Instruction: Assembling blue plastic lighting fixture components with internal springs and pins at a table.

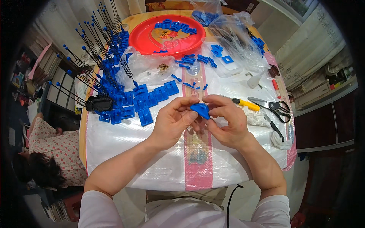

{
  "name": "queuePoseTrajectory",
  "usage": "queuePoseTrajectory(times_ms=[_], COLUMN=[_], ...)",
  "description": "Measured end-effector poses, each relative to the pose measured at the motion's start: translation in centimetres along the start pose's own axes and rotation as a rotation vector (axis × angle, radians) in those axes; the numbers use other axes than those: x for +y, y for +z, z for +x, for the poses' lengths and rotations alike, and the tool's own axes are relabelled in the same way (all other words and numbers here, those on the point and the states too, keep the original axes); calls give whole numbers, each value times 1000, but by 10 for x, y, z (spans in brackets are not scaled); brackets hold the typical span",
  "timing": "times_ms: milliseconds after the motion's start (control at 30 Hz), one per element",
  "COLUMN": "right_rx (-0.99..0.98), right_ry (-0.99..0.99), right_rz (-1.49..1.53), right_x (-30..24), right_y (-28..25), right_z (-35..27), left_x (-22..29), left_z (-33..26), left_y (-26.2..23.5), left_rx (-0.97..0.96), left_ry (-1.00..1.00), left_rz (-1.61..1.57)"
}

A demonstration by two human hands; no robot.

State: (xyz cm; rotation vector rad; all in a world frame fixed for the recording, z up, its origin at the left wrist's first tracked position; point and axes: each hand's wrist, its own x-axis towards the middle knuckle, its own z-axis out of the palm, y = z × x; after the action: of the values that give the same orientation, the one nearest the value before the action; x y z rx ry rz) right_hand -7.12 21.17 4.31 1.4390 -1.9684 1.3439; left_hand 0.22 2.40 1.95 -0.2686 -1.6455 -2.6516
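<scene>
A small blue plastic piece (200, 110), roughly triangular with a raised middle, is held above the middle of the table. My left hand (172, 121) pinches its left side between thumb and fingers. On the other side, the fingertips of my right hand (230, 121) grip its right edge. Some fingers are hidden behind the piece. Just beyond my hands lie tiny blue parts (194, 86) and a group of short blue dumbbell-shaped parts (187, 60). Left of my left hand, blue rectangular bases (150, 99) are laid out edge to edge.
Blue stands with upright black springs and rods (99, 57) crowd the left side. A red tray (137, 46) holds blue parts at the back. Plastic bags (235, 34) lie back right. Scissors (280, 108), a yellow-handled screwdriver (248, 104) and a knife (274, 127) lie right. A person (57, 155) is at left.
</scene>
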Motion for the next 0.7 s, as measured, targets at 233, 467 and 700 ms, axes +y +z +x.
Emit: queuePoseTrajectory(times_ms=[233,467,700], right_rx=[-48,-53,-50], right_ry=[-66,-4,122], right_rz=[-55,-57,-84], right_x=[2,1,-1], right_y=[-3,-2,-2], right_z=[3,1,-1], left_x=[-1,1,2], left_z=[3,6,5], left_y=[-2,-3,-4], left_rx=[36,57,31], left_ry=[-73,-110,-113], left_rz=[-88,-124,-108])
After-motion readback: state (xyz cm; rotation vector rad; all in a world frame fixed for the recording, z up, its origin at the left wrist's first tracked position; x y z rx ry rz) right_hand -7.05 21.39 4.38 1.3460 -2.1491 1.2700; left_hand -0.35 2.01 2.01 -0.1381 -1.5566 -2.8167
